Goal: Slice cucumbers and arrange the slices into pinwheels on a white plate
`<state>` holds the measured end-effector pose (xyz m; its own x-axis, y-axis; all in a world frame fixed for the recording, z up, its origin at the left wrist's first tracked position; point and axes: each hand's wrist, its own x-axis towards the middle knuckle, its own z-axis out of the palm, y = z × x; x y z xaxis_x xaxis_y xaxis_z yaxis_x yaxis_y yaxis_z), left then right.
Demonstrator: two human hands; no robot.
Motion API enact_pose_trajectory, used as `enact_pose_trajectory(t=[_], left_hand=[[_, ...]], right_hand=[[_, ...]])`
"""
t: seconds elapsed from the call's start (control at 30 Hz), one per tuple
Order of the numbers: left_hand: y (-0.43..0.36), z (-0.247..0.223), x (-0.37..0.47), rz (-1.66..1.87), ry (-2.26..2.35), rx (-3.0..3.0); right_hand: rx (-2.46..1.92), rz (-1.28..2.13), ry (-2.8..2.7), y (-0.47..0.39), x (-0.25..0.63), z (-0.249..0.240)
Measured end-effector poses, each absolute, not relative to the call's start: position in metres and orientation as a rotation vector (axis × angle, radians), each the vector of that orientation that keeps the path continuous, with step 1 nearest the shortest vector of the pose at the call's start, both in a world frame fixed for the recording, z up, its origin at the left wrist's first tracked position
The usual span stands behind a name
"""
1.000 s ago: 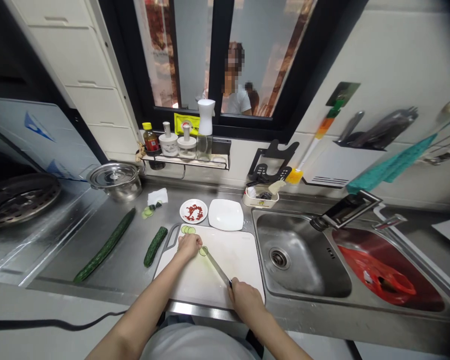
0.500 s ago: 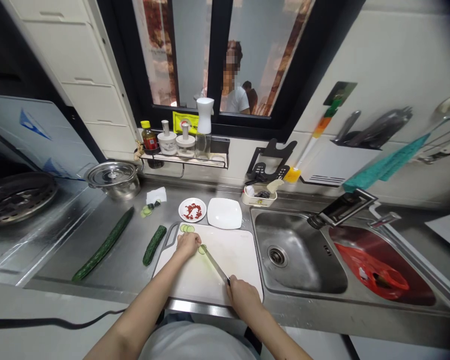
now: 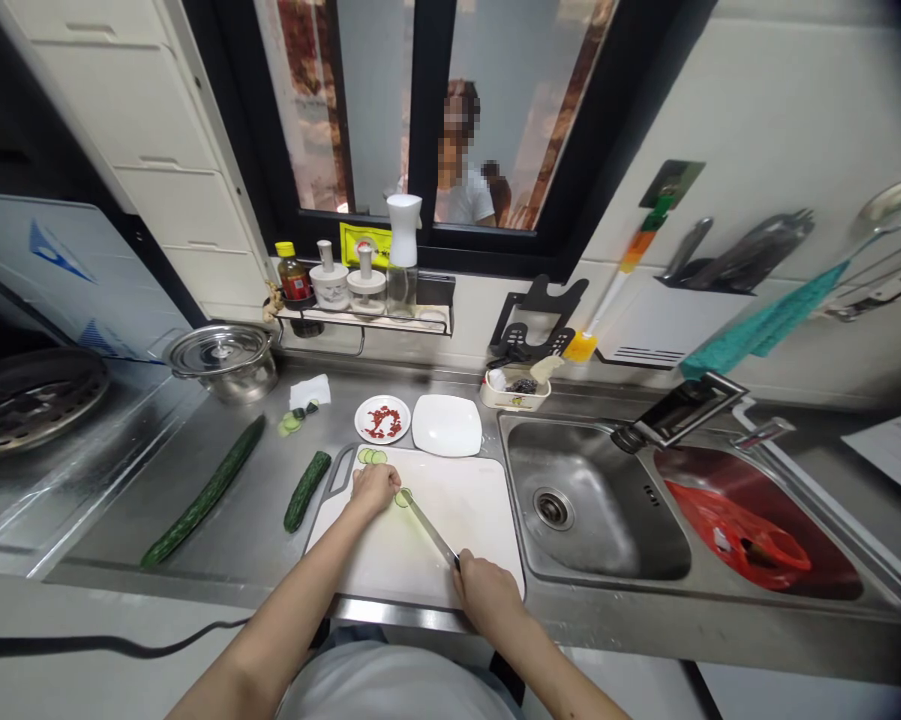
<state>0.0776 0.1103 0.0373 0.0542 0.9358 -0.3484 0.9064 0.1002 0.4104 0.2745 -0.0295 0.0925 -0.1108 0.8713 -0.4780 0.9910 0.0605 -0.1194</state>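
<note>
My right hand (image 3: 487, 587) is closed round the dark handle of a knife (image 3: 430, 527), over the white cutting board (image 3: 465, 500). The blade points up and left, its tip at a thin cucumber slice (image 3: 403, 498). Just left of that slice is my left hand (image 3: 376, 488), fingers bent and pressed together near the board; whatever they hold is too small to make out. Beyond it, a few cut slices (image 3: 373, 456) lie at the board's top left. A short cucumber piece (image 3: 307, 490) and a long cucumber (image 3: 206, 495) rest on the counter to the left.
Behind the board stand a plate of red bits (image 3: 382, 419) and a white square plate (image 3: 447, 425). A steel pot (image 3: 229, 360) is at the back left. On the right is a sink (image 3: 600, 520) with a tap (image 3: 682, 410) and a red bag (image 3: 750, 545).
The view has shifted slightly, so the surroundings appear a little further left. Both hands and the knife keep nearly the same pose beside the slice.
</note>
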Motion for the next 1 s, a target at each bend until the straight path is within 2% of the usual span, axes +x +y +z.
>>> enact_pose_trajectory(t=[0.5,1.0], left_hand=[[0.11,0.035,0.077,0.096,1.834,1.808],[0.112,0.028,0.076,0.1,1.833,1.81]], right_hand=[[1.755,-0.389,2.155,-0.018,0.289,0.092],[1.657,-0.346,2.169,-0.004,0.299,0.103]])
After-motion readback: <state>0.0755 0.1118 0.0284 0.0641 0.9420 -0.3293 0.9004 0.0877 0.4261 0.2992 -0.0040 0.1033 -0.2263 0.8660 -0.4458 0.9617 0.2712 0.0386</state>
